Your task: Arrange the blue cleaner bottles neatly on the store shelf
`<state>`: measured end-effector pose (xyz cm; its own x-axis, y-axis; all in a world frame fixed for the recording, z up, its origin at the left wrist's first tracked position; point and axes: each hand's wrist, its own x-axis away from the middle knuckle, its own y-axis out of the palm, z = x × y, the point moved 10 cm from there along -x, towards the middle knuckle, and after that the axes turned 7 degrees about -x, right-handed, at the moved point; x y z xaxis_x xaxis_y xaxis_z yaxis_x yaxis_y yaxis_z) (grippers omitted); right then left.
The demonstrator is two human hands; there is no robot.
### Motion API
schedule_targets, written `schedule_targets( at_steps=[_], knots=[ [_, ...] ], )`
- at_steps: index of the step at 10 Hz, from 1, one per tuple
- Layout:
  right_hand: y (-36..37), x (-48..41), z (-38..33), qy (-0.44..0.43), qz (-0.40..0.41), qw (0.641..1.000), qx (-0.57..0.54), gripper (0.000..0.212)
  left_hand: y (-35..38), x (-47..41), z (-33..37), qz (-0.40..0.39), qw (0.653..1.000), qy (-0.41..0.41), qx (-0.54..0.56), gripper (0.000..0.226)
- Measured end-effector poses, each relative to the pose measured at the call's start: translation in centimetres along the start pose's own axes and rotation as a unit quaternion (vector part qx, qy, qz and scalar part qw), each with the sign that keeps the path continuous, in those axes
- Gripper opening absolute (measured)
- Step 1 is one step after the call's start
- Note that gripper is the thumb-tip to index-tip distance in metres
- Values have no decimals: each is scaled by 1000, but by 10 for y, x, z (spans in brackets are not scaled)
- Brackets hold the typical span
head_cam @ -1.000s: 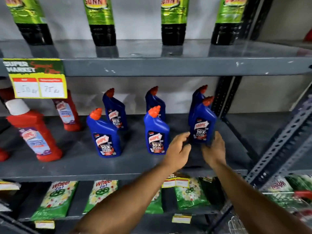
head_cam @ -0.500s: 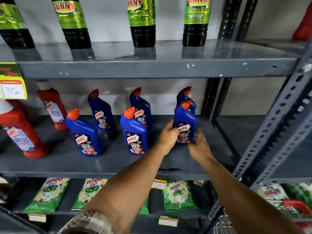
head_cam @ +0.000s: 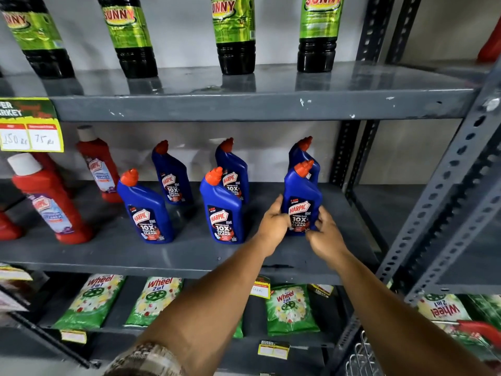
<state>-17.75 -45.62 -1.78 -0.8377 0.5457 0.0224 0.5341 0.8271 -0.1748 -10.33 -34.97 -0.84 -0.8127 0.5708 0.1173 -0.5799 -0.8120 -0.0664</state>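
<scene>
Left hand (head_cam: 273, 222) and right hand (head_cam: 324, 234) both clasp front-right blue bottle (head_cam: 301, 196) on shelf (head_cam: 189, 253), 3 o'clock of its row; keep upright, label forward, square with neighbours.

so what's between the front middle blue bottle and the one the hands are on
In the head view, only bare grey shelf separates the front middle blue bottle from the held blue bottle; the left hand intrudes low.
</scene>
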Motion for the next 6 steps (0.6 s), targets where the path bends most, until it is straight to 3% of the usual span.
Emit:
schedule_targets(
  at_steps=[1, 4, 6],
  knots=[
    [-6, 8, 2, -12, 24, 1000, 7, 64, 2, 13, -7, 4, 1000, -5, -17, 48],
    [-10, 21, -1, -26, 37, 999, 20, 57, 5, 36, -6, -15, 998, -5, -61, 55],
    [-15, 31, -6, -45, 85, 990, 98, 79, -12, 45, -9, 34, 969, 24, -243, 64]
  ],
)
